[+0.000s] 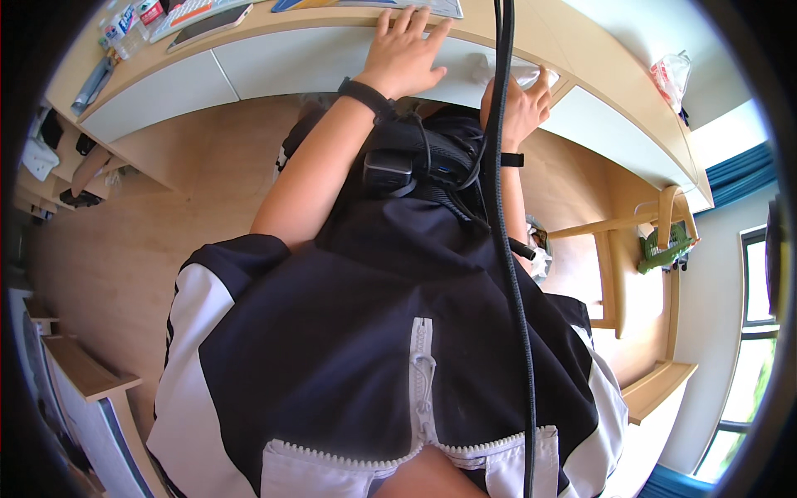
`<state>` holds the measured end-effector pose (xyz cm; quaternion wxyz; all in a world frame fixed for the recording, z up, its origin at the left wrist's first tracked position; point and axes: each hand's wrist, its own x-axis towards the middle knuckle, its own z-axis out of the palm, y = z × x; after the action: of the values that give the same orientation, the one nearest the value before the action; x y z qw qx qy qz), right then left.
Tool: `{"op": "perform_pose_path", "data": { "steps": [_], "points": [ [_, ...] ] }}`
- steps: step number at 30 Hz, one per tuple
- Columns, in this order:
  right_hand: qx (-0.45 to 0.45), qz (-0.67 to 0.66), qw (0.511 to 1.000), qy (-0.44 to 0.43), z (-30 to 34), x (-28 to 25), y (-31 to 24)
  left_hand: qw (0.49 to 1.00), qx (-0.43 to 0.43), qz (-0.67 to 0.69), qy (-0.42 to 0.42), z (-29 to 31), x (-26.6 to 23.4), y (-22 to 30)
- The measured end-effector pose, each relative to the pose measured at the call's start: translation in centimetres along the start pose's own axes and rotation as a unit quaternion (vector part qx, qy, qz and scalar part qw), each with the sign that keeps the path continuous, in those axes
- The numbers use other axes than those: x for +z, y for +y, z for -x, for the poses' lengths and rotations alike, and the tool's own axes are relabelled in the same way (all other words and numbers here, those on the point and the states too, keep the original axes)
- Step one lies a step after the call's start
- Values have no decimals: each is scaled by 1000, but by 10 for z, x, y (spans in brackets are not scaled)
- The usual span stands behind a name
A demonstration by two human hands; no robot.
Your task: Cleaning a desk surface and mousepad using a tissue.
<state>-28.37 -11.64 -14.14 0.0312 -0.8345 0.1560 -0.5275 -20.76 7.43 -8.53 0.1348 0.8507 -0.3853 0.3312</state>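
Observation:
My left hand (407,56) rests at the desk's front edge, palm down with its fingers spread. Its fingertips touch or lie just over the near edge of a flat blue-and-yellow sheet or pad (357,5), which the frame's top cuts off. My right hand (516,108) is at the same edge further right, partly covered by a hanging black cable (503,199). Its fingers are bent around a crumpled white tissue or thin plastic piece (525,70), whose exact kind I cannot make out. Black straps circle both wrists.
On the light wooden desk (556,37), a phone (210,27), a keyboard (187,12) and bottles (124,33) stand left. A white-and-red plastic bag (672,76) lies right. White drawer fronts (299,62) run below. A wooden chair (610,274) stands right, near a bin (540,249).

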Motion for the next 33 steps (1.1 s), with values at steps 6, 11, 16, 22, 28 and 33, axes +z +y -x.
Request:
{"op": "perform_pose_path", "data": {
  "steps": [6, 11, 16, 22, 28, 33],
  "points": [
    [35, -24, 998, -35, -6, -12, -3, 1000, 6, 8, 18, 0, 4, -2],
    [-14, -96, 990, -103, -12, -4, 18, 1000, -3, 5, -3, -2, -2, 4],
    [-61, -89, 983, -150, 1, -1, -6, 998, 3, -58, 21, 2, 11, -3],
    [-100, -122, 966, -206, 0, -5, -17, 997, -7, -81, -2, 0, 18, -5],
    [-66, -70, 985, -145, 2, 20, -1, 997, -2, -75, 0, 1, 14, -9],
    [-34, -12, 990, -133, 3, 37, 23, 997, 5, -74, -26, -4, 14, -4]
  ]
}}
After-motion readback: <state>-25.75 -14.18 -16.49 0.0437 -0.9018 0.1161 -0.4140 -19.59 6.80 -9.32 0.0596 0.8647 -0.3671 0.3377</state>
